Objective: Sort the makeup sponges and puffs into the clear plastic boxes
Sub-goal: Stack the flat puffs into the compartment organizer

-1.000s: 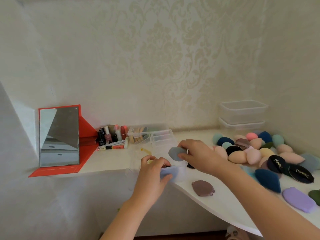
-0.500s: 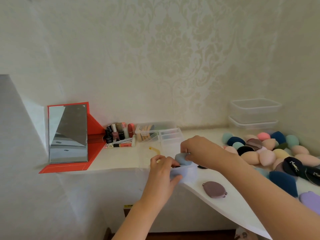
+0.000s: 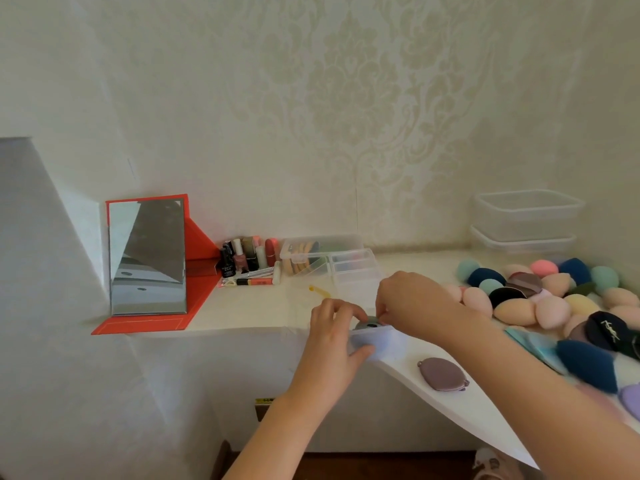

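The right hand (image 3: 415,306) is pushing a grey-blue sponge (image 3: 370,322) down into the small clear box (image 3: 384,344) at the near edge of the table (image 3: 259,306). A second ago it was holding that sponge in the air above the box; now the sponge is sitting in the box's mouth with only its top showing over the rim. The right fingers are curling down onto it, apparently pinching it still. The left hand (image 3: 332,344) is gripping the box as before, thumb on the near wall and fingers hooking over the top, steadying it. The two hands are working close together, almost touching.

So one more piece is nearly sorted and only needs letting go. Much is waiting: the big pile (image 3: 512,311) of sponges and puffs is lying to the right, a mauve puff (image 3: 441,374) is lying alone just right of the box, and the stacked boxes (image 3: 526,216) are standing empty at the far right.
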`<action>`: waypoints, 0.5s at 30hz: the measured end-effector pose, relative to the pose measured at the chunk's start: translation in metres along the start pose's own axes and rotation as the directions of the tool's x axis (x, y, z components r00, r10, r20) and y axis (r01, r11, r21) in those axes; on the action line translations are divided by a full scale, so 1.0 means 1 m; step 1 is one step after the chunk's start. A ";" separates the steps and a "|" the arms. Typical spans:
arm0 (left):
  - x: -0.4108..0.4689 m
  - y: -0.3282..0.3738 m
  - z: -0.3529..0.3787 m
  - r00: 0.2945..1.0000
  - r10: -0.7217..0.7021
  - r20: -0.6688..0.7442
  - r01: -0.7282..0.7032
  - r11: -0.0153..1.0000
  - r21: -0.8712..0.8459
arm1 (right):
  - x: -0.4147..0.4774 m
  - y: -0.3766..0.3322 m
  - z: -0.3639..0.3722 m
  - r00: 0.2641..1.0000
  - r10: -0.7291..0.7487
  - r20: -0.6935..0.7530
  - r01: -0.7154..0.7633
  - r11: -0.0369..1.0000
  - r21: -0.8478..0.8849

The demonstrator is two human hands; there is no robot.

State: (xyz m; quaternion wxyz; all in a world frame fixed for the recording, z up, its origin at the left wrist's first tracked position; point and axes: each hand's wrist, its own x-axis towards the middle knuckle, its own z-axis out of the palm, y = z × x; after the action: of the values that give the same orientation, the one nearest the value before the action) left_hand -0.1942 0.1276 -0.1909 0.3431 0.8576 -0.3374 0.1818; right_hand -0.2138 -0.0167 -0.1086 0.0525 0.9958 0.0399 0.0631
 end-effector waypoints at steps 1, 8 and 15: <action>0.000 0.000 0.000 1.000 -0.001 0.007 0.000 1.000 0.007 | -0.001 -0.001 0.002 1.000 -0.003 0.017 0.003 1.000 -0.004; 0.003 0.001 -0.006 0.993 0.011 0.117 -0.030 0.987 0.158 | -0.002 0.025 -0.013 1.000 0.015 0.019 -0.023 0.851 0.525; 0.015 0.001 -0.002 0.985 0.016 0.172 -0.057 0.970 0.235 | 0.033 0.095 0.035 0.878 0.475 -0.050 -0.398 0.787 0.472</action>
State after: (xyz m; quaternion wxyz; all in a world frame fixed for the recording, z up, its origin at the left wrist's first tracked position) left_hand -0.1844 0.1212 -0.1810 0.2041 0.8987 -0.3565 0.1539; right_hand -0.1699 -0.1113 -0.1284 -0.1975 0.9536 -0.1746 0.1455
